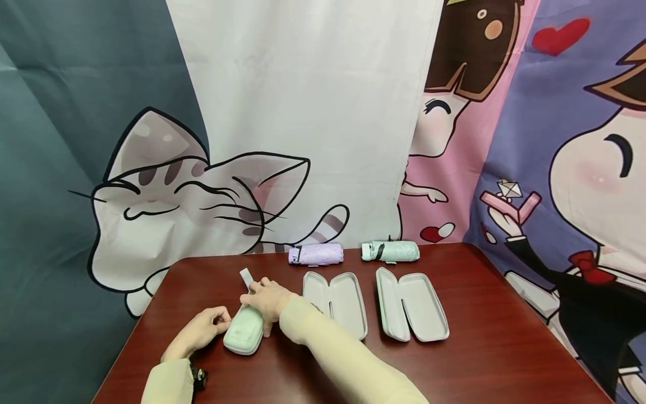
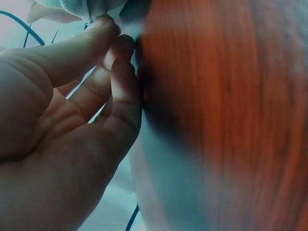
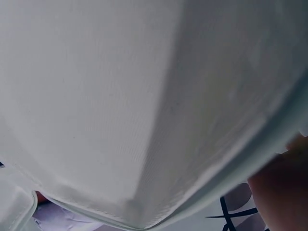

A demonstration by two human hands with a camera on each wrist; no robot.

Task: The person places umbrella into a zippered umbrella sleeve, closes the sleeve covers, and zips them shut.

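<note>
A mint-green hard case [image 1: 244,335] with rounded ends lies closed on the left of the table, a pale strap [image 1: 246,276] jutting past its far end. My right hand [image 1: 268,298] grips its far half from above, fingers over the top and thumb down the near right side. On the left, my left hand [image 1: 202,331] has its thumb and forefinger together at the case's edge. In the left wrist view, the left hand [image 2: 72,110] pinches at the case's edge [image 2: 89,7]; the exact part between the fingertips is hidden.
Two similar cases, a middle one [image 1: 350,300] and a right one [image 1: 425,307], lie open, pale insides up. Behind them are a folded purple umbrella [image 1: 317,255] and a folded mint umbrella [image 1: 392,251]. A cartoon curtain [image 1: 313,101] hangs at the table's far edge.
</note>
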